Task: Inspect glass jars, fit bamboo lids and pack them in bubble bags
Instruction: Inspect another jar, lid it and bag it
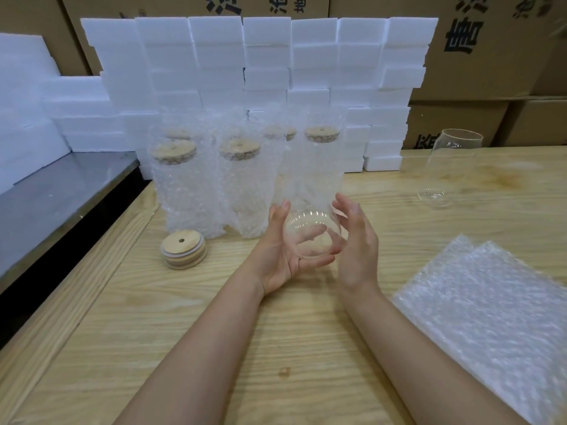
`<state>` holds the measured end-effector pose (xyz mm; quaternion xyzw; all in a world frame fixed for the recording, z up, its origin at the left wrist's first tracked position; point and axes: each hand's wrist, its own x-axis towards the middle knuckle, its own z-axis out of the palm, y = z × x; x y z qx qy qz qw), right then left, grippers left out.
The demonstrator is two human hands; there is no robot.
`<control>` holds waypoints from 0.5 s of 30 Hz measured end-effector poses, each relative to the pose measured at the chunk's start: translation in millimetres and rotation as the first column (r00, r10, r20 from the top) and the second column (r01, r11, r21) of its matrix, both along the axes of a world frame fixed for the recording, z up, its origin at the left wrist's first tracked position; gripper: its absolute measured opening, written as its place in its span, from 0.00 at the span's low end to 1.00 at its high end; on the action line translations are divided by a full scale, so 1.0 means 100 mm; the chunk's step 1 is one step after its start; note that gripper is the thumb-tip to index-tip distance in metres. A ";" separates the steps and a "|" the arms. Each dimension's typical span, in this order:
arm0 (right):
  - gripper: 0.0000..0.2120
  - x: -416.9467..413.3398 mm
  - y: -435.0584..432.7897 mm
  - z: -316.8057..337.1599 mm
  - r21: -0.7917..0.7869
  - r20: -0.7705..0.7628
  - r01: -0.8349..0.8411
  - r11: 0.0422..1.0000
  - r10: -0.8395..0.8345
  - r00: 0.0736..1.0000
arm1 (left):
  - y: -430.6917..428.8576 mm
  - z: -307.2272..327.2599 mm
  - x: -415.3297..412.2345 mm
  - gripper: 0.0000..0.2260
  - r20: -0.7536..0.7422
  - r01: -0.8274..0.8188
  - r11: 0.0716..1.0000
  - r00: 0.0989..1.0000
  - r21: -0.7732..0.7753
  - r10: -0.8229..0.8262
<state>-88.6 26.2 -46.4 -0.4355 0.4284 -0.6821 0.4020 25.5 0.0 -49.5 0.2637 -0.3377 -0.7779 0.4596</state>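
A clear glass jar (311,233) is held above the wooden table (214,317), tilted with its round end toward me. My left hand (283,256) cups it from below and the left, fingers curled under the glass. My right hand (357,240) lies flat against its right side, fingers straight. A small stack of bamboo lids (183,253) sits on the table left of my hands. Several jars packed in bubble bags (239,179), lids on, stand just behind. A pile of flat bubble bags (491,317) lies at the right.
One bare glass jar (451,170) stands at the far right of the table. White foam blocks (260,72) are stacked in a wall behind, with cardboard cartons (491,47) beyond. A grey metal surface (61,191) adjoins the table's left edge.
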 end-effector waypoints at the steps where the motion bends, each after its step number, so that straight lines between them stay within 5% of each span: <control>1: 0.23 0.02 0.06 -0.04 -0.017 -0.020 -0.035 0.999 0.035 0.999 | 0.00 0.00 0.00 0.50 -0.003 0.005 1.000 1.000 0.016 -0.005; 6: 0.36 0.11 0.14 -0.10 -0.032 -0.126 -0.094 0.995 0.090 0.988 | 0.00 -0.03 0.01 0.55 0.003 -0.018 1.000 1.000 0.015 0.018; 11: 0.26 0.11 0.11 -0.09 -0.056 -0.112 -0.041 0.998 0.035 0.993 | 0.02 -0.01 -0.02 0.71 0.045 -0.038 0.999 0.998 0.022 0.037; 15: 0.26 0.10 0.07 -0.08 -0.040 -0.152 -0.071 0.997 0.064 0.986 | 0.00 -0.04 -0.01 0.61 0.068 -0.072 0.997 0.995 0.012 0.071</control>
